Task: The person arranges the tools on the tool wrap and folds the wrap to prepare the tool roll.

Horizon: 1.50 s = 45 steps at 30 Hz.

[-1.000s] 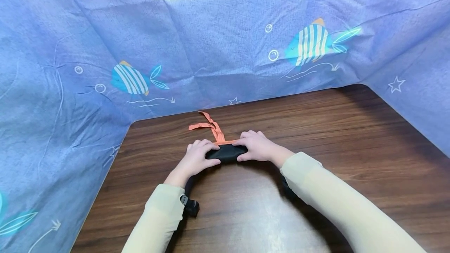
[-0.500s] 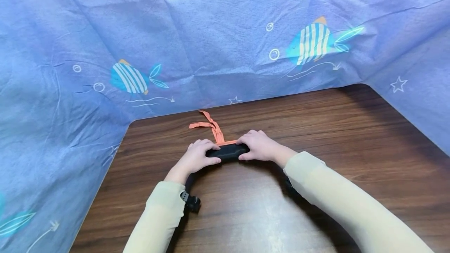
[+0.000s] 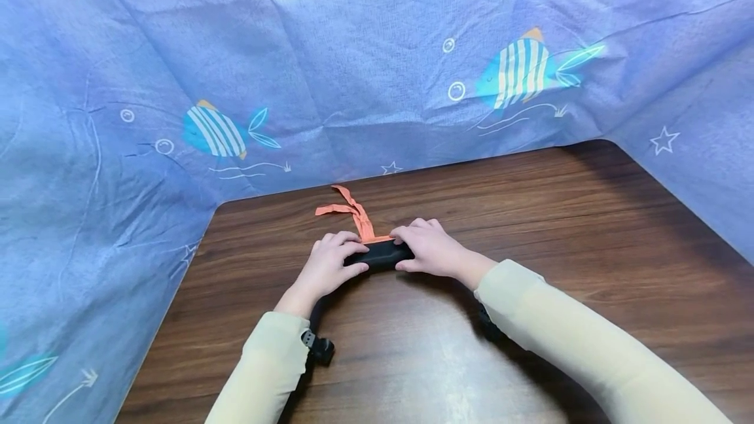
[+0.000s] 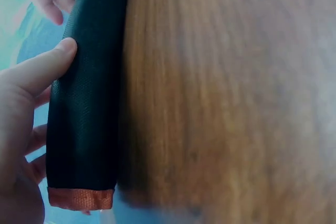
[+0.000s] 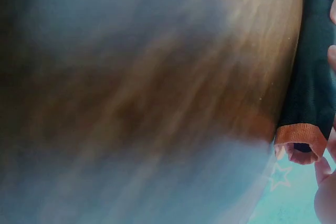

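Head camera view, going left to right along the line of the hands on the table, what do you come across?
Blue fish-print cloth → left hand → black fabric roll → right hand → bare wooden table → the cloth again at the right edge.

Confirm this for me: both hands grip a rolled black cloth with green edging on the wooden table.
Not quite: the edging is orange, not green, as the left wrist view shows. Otherwise right: the left hand and right hand grip the rolled black cloth on the wooden table.
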Motion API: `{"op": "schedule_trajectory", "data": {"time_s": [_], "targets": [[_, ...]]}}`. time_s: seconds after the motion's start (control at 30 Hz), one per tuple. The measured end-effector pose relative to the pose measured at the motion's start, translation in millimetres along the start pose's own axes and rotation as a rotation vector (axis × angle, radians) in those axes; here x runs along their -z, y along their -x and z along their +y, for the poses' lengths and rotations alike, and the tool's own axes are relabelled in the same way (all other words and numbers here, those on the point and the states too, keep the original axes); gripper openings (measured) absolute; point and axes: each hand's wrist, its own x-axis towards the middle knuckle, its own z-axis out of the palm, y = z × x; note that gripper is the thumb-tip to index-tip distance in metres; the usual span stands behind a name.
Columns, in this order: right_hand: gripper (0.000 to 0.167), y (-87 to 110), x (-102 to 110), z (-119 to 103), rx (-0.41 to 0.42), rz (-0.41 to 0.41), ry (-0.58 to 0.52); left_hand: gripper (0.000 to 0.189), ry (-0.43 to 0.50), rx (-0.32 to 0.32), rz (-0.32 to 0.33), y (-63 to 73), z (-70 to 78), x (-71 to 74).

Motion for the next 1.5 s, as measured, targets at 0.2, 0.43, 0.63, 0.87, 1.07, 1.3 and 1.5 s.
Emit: {"op": "schedule_trajectory", "data": {"time_s": [0.2,0.43,0.63,0.87,1.07,1.3,1.5], "targets": [[0.057,-3.4,-2.3,0.1,-0.05,-0.036,-0.013,0.035,-0.005,-0.023,0.027,1.5,0.2,-4.7],[0.052,-4.0,-4.4,3.5,-0.052,-0.045,-0.035,0.034,0.039,0.025,-0.004,-2.7,1.8,-5.9],[0.043,1.7,-4.1,5.1,0.01,-0.038,-0.028,0.028,0.151,0.046,-0.041,-2.7,4.9,-3.8],[0.044,9.3,-7.4,2.1,0.067,0.021,0.009,0.027,0.178,0.057,-0.077,-3.1,4.1,-2.7],[0.043,12.3,-9.6,-1.5,0.096,0.068,0.07,0.025,0.218,0.08,-0.067,-1.3,-0.4,-1.9],[0.039,11.8,-7.4,-0.7,0.09,0.066,0.062,0.026,0.264,0.08,-0.079,-1.6,-3.4,-0.6],[0.041,9.2,-8.2,1.6,0.064,0.053,0.053,0.022,0.269,0.067,-0.091,-5.7,-4.2,2.7]]}}
